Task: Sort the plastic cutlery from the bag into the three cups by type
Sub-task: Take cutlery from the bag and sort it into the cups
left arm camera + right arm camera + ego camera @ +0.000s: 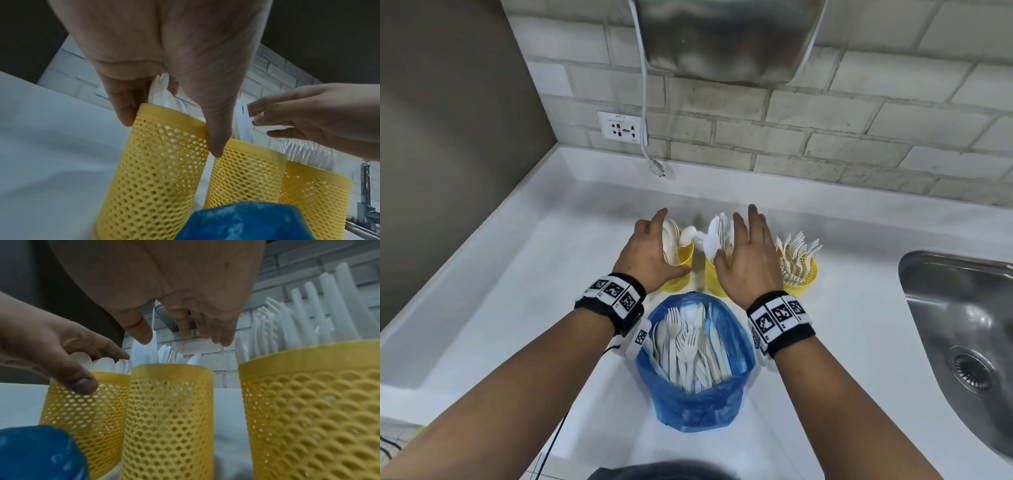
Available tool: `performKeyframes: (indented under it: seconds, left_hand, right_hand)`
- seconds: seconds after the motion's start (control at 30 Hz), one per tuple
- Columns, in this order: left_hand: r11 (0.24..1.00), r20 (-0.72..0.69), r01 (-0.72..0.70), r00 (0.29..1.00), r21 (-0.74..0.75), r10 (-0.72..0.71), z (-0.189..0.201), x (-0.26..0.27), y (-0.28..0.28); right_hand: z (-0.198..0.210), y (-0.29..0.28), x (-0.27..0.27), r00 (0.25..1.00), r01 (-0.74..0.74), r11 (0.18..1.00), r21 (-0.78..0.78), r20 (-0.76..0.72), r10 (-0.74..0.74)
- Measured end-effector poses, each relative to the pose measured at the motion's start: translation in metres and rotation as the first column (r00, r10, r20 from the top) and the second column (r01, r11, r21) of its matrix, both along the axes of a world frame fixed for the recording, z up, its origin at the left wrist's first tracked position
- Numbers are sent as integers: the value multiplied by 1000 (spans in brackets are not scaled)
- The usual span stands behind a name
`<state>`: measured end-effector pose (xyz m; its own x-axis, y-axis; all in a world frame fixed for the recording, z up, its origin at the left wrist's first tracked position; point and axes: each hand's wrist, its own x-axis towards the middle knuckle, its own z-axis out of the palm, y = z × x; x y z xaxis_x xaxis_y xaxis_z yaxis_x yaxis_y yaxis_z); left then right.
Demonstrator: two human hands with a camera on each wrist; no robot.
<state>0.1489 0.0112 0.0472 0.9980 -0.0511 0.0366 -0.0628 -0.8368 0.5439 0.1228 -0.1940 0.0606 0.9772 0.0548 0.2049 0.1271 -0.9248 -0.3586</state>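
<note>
The head view is bright and evenly lit; soft shadows fall behind the cups (796, 274) on the counter (517, 274). Its edges bend outward. Both wrist views are dimmer, bluish, and blurred up close.

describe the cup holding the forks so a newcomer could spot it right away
Start at the steel sink and look left along the white counter to three yellow mesh cups. The fork cup is nearest the sink, the only one bristling with tines.
</note>
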Motion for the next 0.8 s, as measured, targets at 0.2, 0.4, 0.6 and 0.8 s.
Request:
performKeyframes:
  seconds: [0.2, 0.4, 0.6, 0.8]
  left_hand:
    - [1000, -6, 0, 1000, 1, 0, -1, -1, 0]
    - [1000, -8, 9, 1000, 1, -9, -1, 1, 3]
    - [1000, 10, 16, 1000, -4, -16, -2, 2, 1]
    - [1000, -6, 13, 1000, 10, -13, -1, 2, 2]
  right_hand:
    - [9, 1, 22, 997, -64, 998, -17, -37, 64]
    - [12, 3, 29, 989, -98, 993, -65, -114, 91]
    - [6, 11, 30, 942, -334, 927, -173, -32, 333]
    - [3, 14, 44, 977, -166, 977, -136, 112, 182]
